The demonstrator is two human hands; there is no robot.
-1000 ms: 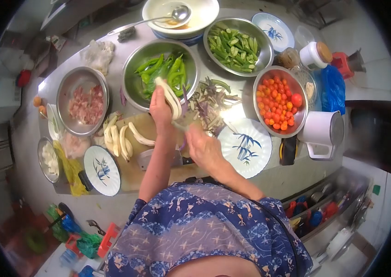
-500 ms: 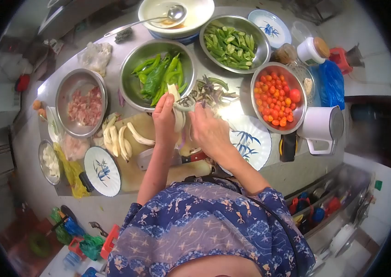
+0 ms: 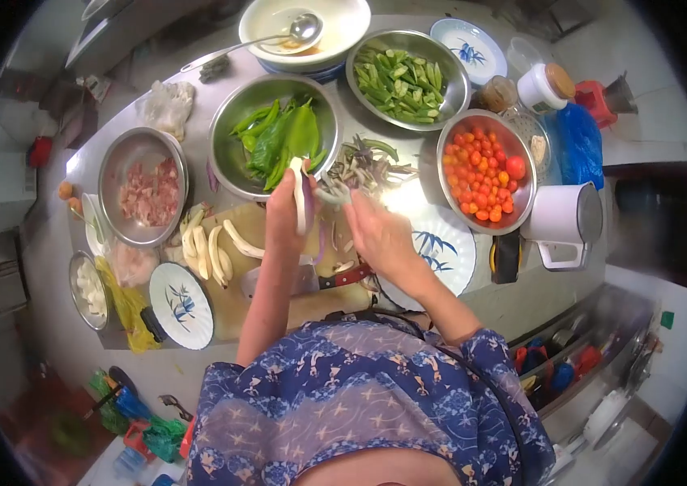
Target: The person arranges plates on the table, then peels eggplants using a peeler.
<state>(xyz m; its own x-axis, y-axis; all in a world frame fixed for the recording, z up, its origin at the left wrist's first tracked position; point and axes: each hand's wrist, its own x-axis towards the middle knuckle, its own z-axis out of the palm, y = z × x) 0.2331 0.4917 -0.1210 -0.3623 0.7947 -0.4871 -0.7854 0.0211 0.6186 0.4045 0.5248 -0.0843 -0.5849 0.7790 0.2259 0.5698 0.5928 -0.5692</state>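
Observation:
My left hand (image 3: 283, 212) is closed around a long, partly peeled eggplant (image 3: 303, 202), pale with a purple strip of skin on its right side. My right hand (image 3: 376, 235) is closed on a small light-coloured peeler (image 3: 333, 193), just right of the eggplant and not clearly touching it. Several peeled pale eggplants (image 3: 215, 253) lie on the cutting board (image 3: 266, 314) at the left. A knife (image 3: 299, 281) with a red handle rests on the board below my hands. Peelings (image 3: 368, 166) are heaped on the table beyond my right hand.
Around stand bowls of green peppers (image 3: 220, 162), cut okra (image 3: 458, 89), tomatoes (image 3: 447, 190) and meat (image 3: 110, 202). White plates lie left (image 3: 167, 312) and right (image 3: 457, 267). A white jug (image 3: 554, 211) stands at the right, a basin with a ladle (image 3: 360, 28) at the back.
The eggplant in my left hand has turned and now shows a purple strip. My right hand with the peeler has moved from low beside it up, then slightly right. More of the knife shows.

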